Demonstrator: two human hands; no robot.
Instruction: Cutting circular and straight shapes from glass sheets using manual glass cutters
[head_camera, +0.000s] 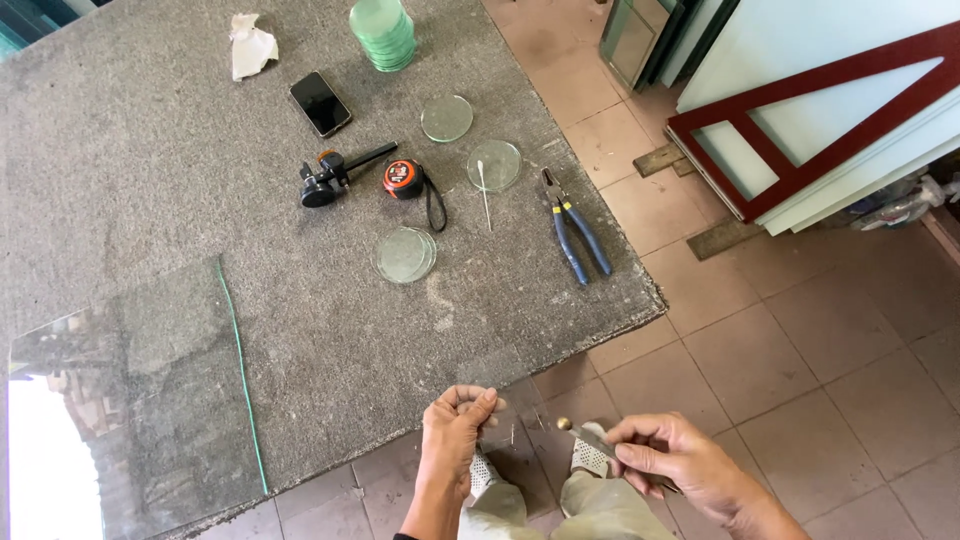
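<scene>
My left hand (453, 435) pinches the upper edge of a small clear glass piece (520, 420) held just off the near edge of the grey carpeted table (150, 150). My right hand (672, 460) grips a slim glass cutter (590, 438) with a brass-coloured head, its tip pointing at the glass piece. On the table lie three flat glass discs (406, 255), (447, 118), (494, 165), and a green-tinted stack of discs (383, 33) at the far edge.
A large glass sheet (130, 400) overhangs the table's near left. Blue-handled pliers (572, 232), a tape measure (404, 179), a black circle cutter (335, 174), a phone (320, 103) and a crumpled cloth (249, 45) lie on the table. Glass panes and a red frame (800, 110) lean at right on the tiled floor.
</scene>
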